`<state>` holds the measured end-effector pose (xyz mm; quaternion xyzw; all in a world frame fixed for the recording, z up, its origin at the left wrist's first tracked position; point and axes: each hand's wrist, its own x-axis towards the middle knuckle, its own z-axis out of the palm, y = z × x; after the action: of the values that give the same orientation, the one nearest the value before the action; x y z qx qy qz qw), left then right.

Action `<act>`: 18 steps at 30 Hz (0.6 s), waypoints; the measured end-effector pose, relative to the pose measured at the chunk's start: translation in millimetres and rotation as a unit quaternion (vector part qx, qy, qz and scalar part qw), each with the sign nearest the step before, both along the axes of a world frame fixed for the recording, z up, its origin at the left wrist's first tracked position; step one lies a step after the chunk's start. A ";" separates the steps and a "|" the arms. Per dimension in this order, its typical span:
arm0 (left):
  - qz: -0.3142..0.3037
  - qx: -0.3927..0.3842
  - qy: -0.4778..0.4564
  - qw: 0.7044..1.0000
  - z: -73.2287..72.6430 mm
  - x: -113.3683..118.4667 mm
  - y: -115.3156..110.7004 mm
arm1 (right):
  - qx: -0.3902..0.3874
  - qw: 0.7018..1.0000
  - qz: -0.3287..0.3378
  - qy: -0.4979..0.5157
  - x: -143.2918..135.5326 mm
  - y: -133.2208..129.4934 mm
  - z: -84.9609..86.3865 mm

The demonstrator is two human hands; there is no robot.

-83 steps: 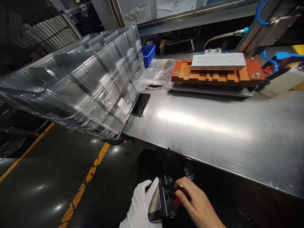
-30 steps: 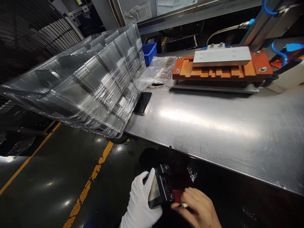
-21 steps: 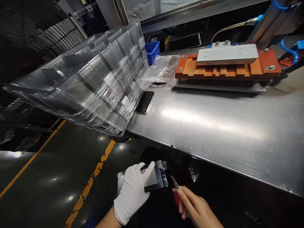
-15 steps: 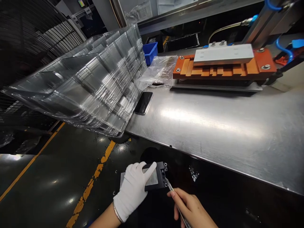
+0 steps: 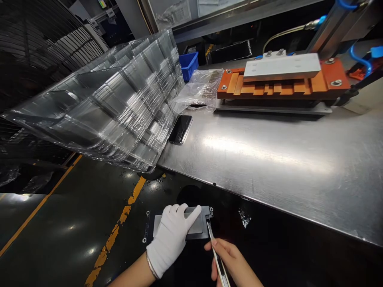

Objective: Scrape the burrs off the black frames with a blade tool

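My left hand, in a white glove, grips a flat dark rectangular part with a pale grey panel on its face and small ringed holes at its corners. The thumb lies along the panel, and the palm hides much of the part's middle. My bare right hand is closed around a slim metal utility knife. Its tip meets the notched right end of the part. Both hands are below the front edge of the metal bench.
The steel bench carries a leaning stack of clear plastic trays, a phone, a plastic bag, a blue bin and an orange fixture under a silver block. A fan guard stands at left.
The dark part has tilted so its face catches more light, and it has moved slightly right. The knife has turned more upright, its tip shifting up along the part's right end.
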<state>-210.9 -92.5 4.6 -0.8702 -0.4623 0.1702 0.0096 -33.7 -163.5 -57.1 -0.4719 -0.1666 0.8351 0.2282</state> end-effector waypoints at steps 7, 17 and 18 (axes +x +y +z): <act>0.019 -0.034 -0.033 0.999 -2.6 0.2 -1.8 | -0.016 0.998 -0.050 0.030 33.1 11.0 9.6; 0.027 -0.081 -0.046 0.995 6.4 -0.1 -1.1 | 0.550 0.687 0.101 -0.465 67.4 12.9 -19.6; 0.025 -0.080 -0.041 0.996 8.2 0.6 -0.7 | 0.566 0.666 0.103 -0.474 67.6 13.6 -19.1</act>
<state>-210.3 -93.2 12.8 -0.8627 -0.4688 0.1706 -0.0831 33.9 -149.9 -76.2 -0.5643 -0.7407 0.2618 0.2538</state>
